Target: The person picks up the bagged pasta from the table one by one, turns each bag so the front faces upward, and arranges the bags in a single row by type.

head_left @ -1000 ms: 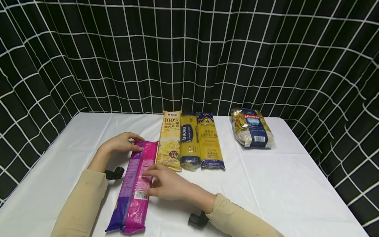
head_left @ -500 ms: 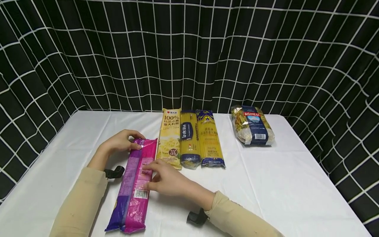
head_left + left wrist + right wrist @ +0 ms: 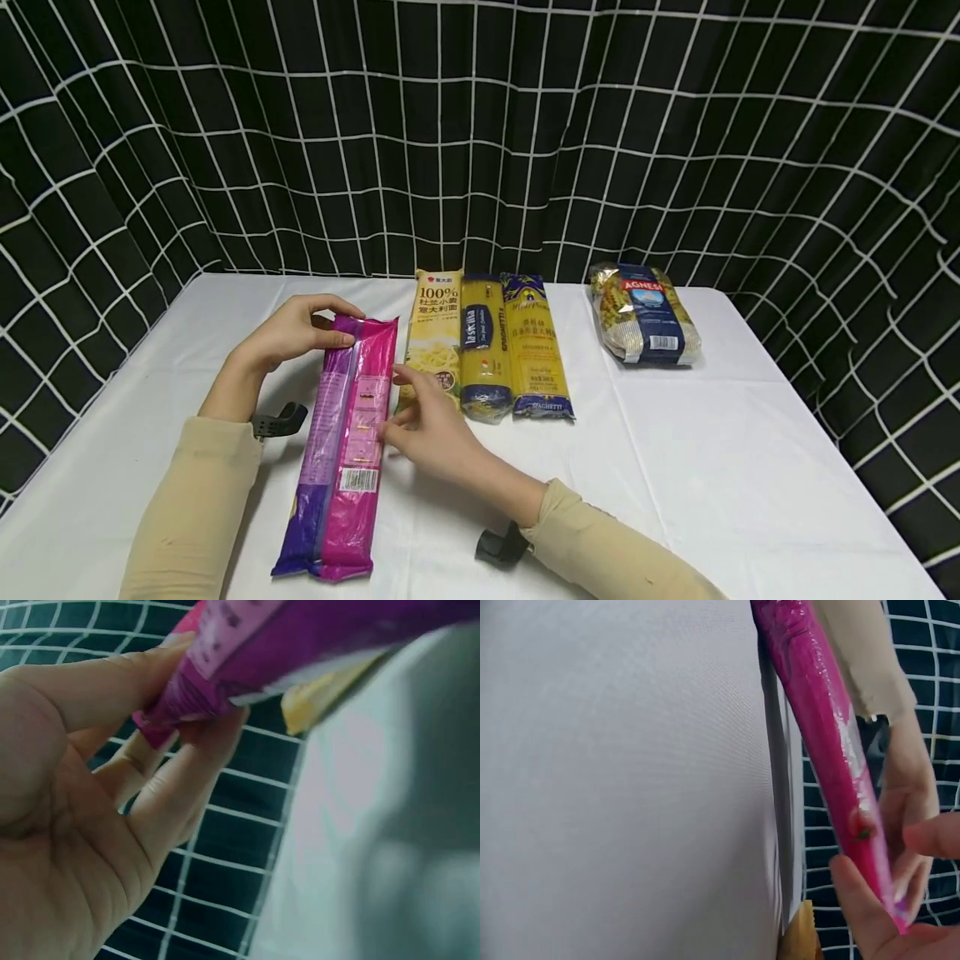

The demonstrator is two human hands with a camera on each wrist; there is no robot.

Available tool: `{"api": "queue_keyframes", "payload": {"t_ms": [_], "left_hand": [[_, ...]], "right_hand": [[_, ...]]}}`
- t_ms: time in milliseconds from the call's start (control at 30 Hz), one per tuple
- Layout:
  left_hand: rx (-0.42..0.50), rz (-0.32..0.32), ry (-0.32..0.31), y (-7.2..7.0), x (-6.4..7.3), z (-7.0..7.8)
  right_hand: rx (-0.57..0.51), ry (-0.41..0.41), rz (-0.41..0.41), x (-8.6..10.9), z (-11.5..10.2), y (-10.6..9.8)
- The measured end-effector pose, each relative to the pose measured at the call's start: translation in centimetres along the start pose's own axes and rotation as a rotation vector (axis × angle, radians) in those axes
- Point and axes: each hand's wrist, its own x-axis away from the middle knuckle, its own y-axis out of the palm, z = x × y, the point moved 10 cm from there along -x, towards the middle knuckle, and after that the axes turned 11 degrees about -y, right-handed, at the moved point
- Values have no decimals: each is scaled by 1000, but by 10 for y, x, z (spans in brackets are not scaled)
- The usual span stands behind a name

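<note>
A long pink and purple packet (image 3: 348, 450) lies on the left part of the table, its back with a barcode facing up. At the packet's far end my left hand (image 3: 288, 333) pinches it between thumb and fingers, as the left wrist view also shows. That end appears raised off the cloth. My right hand (image 3: 435, 425) is at the packet's right edge with its fingers spread. In the right wrist view one fingertip (image 3: 847, 874) touches or nearly touches the packet's pink side, and another finger stands apart from it.
Right of the packet stands a row of yellow spaghetti packs: a pale yellow pack (image 3: 435, 325), a blue-labelled pack (image 3: 486, 350) and a blue-ended pack (image 3: 536, 350). A bag of Agnesi pasta (image 3: 647, 312) sits at the back right. A black gridded curtain (image 3: 480, 133) surrounds the white table (image 3: 675, 467).
My left hand has moved slightly away from me, with the packet's far end rising. My right fingers have shifted from the packet's face to its right edge. The head view has tilted slightly.
</note>
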Motion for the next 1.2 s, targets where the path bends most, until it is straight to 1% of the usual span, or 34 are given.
{"api": "queue_keyframes", "payload": {"t_ms": [133,267,367,500,633,767,900,1100,1200], "left_hand": [[54,27,28,-5,6,15],[83,69,92,-8,11,32],[99,101,133,-9,14,42],[136,121,157,-9,16,48],[163,130,175,-6,17,49],[155,116,204,0,14,50],[152,67,216,11,11,51],[88,37,162,27,10,54],[70,15,151,34,11,58]], "right_hand": [[-96,9,50,0,2,-5],[-169,7,96,-1,3,-9],[-222,4,134,-1,3,-12],[-306,-1,176,-1,4,-15],[-356,-17,208,-1,4,-18],[-367,-41,220,-1,2,-21],[-352,-65,209,-3,-5,-26],[-249,-104,166,-6,-20,-34],[-206,-127,151,-7,-29,-37]]}}
